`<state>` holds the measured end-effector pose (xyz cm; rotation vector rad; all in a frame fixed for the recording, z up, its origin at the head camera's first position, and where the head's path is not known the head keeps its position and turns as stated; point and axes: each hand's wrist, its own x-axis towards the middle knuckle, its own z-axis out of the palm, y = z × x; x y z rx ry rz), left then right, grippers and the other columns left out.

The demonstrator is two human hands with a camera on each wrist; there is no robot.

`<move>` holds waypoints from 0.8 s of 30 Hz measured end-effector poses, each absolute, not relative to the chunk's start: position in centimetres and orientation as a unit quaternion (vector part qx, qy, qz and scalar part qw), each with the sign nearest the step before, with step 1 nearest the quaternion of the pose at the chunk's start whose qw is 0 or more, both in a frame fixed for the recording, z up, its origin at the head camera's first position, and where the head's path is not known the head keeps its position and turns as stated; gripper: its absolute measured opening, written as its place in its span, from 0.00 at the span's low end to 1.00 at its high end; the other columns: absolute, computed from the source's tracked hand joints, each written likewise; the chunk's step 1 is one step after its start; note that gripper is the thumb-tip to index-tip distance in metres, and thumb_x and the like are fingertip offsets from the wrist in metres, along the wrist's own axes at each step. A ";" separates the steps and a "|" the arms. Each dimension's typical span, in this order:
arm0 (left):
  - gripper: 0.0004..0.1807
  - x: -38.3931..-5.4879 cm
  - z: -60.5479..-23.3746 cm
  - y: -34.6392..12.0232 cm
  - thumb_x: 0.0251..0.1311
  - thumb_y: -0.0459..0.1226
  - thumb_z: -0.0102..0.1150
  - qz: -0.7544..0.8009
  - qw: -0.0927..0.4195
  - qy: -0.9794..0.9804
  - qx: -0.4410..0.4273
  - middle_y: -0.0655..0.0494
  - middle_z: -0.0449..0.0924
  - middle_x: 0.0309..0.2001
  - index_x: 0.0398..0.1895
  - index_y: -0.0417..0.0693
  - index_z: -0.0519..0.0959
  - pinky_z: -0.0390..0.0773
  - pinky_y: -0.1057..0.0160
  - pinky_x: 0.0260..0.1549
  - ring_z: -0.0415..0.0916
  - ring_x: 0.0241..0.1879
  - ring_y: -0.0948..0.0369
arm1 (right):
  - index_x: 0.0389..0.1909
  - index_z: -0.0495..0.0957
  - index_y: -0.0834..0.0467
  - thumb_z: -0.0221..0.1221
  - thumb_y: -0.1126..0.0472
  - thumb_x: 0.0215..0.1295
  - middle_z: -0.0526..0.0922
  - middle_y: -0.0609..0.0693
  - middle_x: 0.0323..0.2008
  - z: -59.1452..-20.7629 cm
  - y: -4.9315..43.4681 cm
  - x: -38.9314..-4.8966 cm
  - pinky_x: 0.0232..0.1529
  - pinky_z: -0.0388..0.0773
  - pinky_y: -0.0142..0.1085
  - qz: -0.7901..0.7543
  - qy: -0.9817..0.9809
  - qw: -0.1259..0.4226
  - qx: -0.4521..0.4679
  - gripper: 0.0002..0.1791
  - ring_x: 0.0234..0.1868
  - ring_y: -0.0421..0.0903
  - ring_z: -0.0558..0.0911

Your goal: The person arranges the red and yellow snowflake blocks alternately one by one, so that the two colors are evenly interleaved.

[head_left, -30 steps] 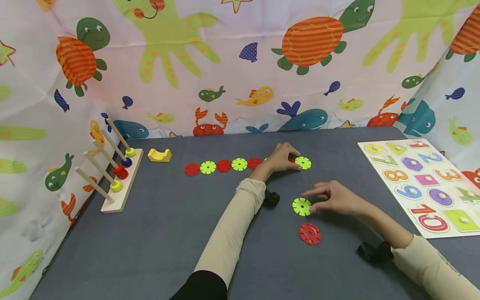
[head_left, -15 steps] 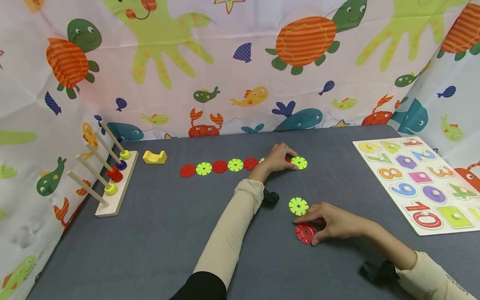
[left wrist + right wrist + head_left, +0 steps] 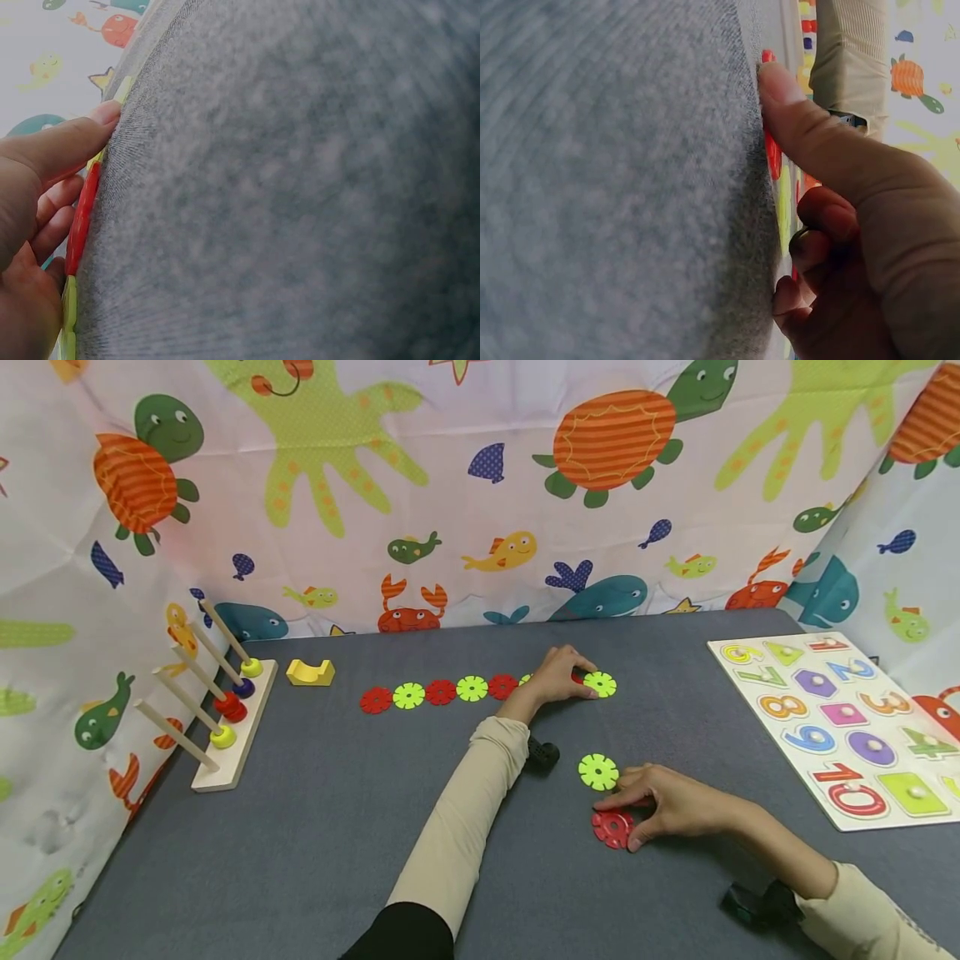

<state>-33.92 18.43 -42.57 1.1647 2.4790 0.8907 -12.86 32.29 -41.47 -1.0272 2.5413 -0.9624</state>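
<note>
A row of red and yellow-green notched plastic discs runs across the table, from a red disc [image 3: 376, 700] at its left end to a yellow-green disc [image 3: 602, 684] at its right end. My left hand [image 3: 553, 678] pinches that right-end disc between thumb and fingers and covers part of the row. In the left wrist view the thumb lies along the discs' edge, beside a red disc [image 3: 82, 217]. Nearer the body, my right hand [image 3: 678, 806] pinches a loose red disc [image 3: 612, 831] by its edges, thumb on the near side. Just beyond it lies another yellow-green disc [image 3: 598, 772].
A wooden peg stand [image 3: 243, 735] with coloured rings stands at the left, beside a yellow curved block [image 3: 310, 673]. At the right lies a number and shape puzzle board [image 3: 832, 747]. A printed cloth [image 3: 337, 585] rises behind and along both sides of the grey table.
My right hand has moved from the loose yellow-green disc toward the body and taken hold of the red disc. The left hand stays at the row's right end.
</note>
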 end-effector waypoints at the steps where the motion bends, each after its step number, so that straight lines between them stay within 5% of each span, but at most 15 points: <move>1: 0.24 -33.9 -42.6 18.4 0.52 0.44 0.65 0.308 0.131 0.853 0.400 0.53 0.69 0.53 0.53 0.51 0.78 0.63 0.63 0.54 0.60 0.55 0.58 | 0.53 0.78 0.52 0.66 0.48 0.50 0.77 0.40 0.36 -41.5 32.3 -12.8 0.35 0.61 0.29 -0.328 0.869 0.114 -0.353 0.27 0.35 0.32 0.68; 10: 0.24 -33.9 -42.7 18.5 0.51 0.45 0.65 0.307 0.129 0.855 0.398 0.53 0.69 0.53 0.53 0.52 0.78 0.63 0.64 0.54 0.60 0.55 0.58 | 0.51 0.79 0.47 0.66 0.46 0.50 0.80 0.40 0.47 -41.1 32.4 -12.1 0.45 0.66 0.36 -0.271 0.903 0.080 -0.324 0.25 0.47 0.37 0.72; 15: 0.23 -34.0 -42.7 18.5 0.51 0.44 0.66 0.311 0.133 0.853 0.398 0.52 0.69 0.53 0.53 0.51 0.78 0.64 0.64 0.54 0.60 0.54 0.58 | 0.50 0.80 0.50 0.67 0.49 0.50 0.74 0.38 0.32 -39.9 34.5 -14.0 0.32 0.63 0.30 -0.285 0.915 0.044 -0.282 0.24 0.34 0.33 0.67; 20: 0.23 -34.0 -42.6 18.5 0.51 0.44 0.66 0.316 0.133 0.853 0.394 0.52 0.69 0.52 0.52 0.51 0.78 0.64 0.64 0.54 0.60 0.54 0.57 | 0.49 0.80 0.55 0.69 0.53 0.48 0.78 0.45 0.34 -39.4 38.1 -18.0 0.30 0.64 0.28 -0.282 0.942 -0.011 -0.183 0.24 0.32 0.37 0.69; 24: 0.23 -33.9 -42.6 18.5 0.50 0.43 0.66 0.312 0.132 0.855 0.393 0.52 0.69 0.52 0.52 0.51 0.79 0.64 0.64 0.53 0.60 0.54 0.58 | 0.49 0.80 0.57 0.68 0.51 0.49 0.73 0.47 0.26 -40.0 40.0 -21.0 0.23 0.58 0.29 -0.268 0.956 -0.019 -0.120 0.25 0.24 0.36 0.64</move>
